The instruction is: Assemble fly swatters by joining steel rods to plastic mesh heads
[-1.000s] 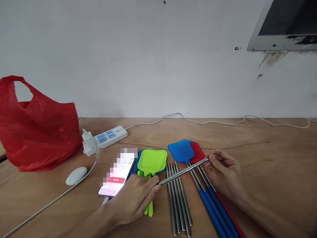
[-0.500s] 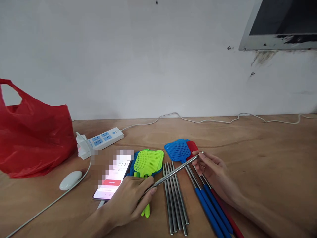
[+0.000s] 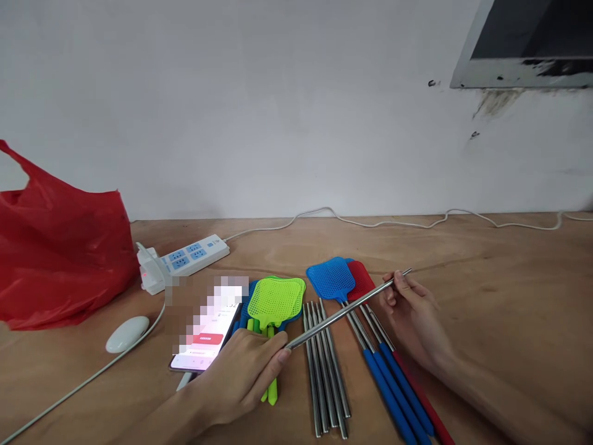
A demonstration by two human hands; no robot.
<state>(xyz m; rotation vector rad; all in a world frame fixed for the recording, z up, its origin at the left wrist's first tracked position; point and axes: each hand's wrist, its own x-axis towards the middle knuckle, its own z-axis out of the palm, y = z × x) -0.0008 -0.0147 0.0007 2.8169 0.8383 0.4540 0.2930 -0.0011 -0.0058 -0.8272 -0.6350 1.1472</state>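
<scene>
A thin metal tube (image 3: 343, 310) slants up to the right between my two hands. My left hand (image 3: 241, 377) is closed on its lower end, and my right hand (image 3: 412, 315) pinches it near the upper tip. Several similar metal tubes (image 3: 327, 371) lie side by side below it. Left of these are lime-green fly swatter heads (image 3: 277, 301) over blue ones, with green handle pieces partly hidden by my left hand. To the right lie fly swatters with metal shafts: blue heads (image 3: 330, 278), a red head (image 3: 360, 281) and blue handles (image 3: 386, 389).
A lit phone (image 3: 208, 337) lies left of the swatter heads. Behind it are a white power strip (image 3: 199, 254) and a red plastic bag (image 3: 65, 253). A smooth white oval object (image 3: 127, 334) sits by a white cable. Another cable runs along the wall.
My right hand has moved right and slightly up along with the tube's tip. More of the tube's length now shows between my hands. My left hand has stayed nearly in place.
</scene>
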